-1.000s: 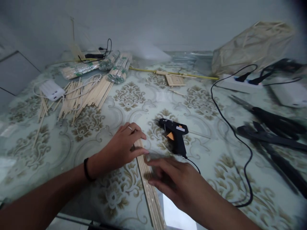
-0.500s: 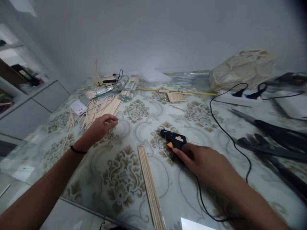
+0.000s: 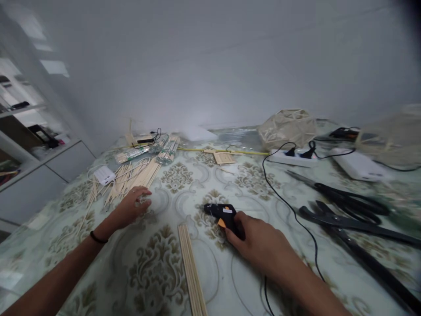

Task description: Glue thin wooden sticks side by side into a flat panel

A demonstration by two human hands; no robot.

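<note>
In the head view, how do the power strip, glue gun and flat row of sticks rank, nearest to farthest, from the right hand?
Nearest to the right hand first:
1. Glue gun, in its grasp.
2. Flat row of sticks, to its left.
3. Power strip, beyond it, well back.

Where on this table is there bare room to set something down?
Bare patches: between the left hand and the glue gun, and between the left forearm and the row of sticks. Crowded: the right side, with scissors and a power strip, and the far left, with loose sticks.
</note>
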